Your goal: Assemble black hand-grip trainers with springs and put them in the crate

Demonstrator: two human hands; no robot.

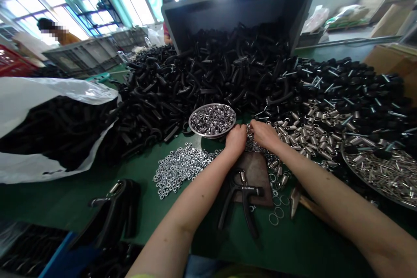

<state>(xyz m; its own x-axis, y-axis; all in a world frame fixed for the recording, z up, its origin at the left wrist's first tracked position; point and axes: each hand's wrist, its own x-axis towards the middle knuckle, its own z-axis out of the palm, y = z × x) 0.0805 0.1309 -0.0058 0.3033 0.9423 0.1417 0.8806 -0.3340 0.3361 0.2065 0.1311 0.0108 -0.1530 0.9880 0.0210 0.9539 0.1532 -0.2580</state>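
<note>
My left hand [236,140] and my right hand [265,134] meet at the middle of the green table, fingers curled closed. Small shiny metal parts show between and just below them; what each hand pinches is hidden. Beside my left hand stands a round metal bowl [212,120] full of small metal pieces. A black hand grip exerciser [246,190], with a spring between its arms, lies nearer to me, partly over a brown plate [262,173]. To the right of my right hand are heaped metal coil springs [311,137].
Hex nuts [177,168] lie left of my forearm. Black handles [202,78] spill from a tipped grey bin [239,11]. A hammer [296,200] and thin rings [274,218] lie at right, near a tray of metal pins [387,173]. Several finished-looking grips [119,208] stand left. Other people are behind.
</note>
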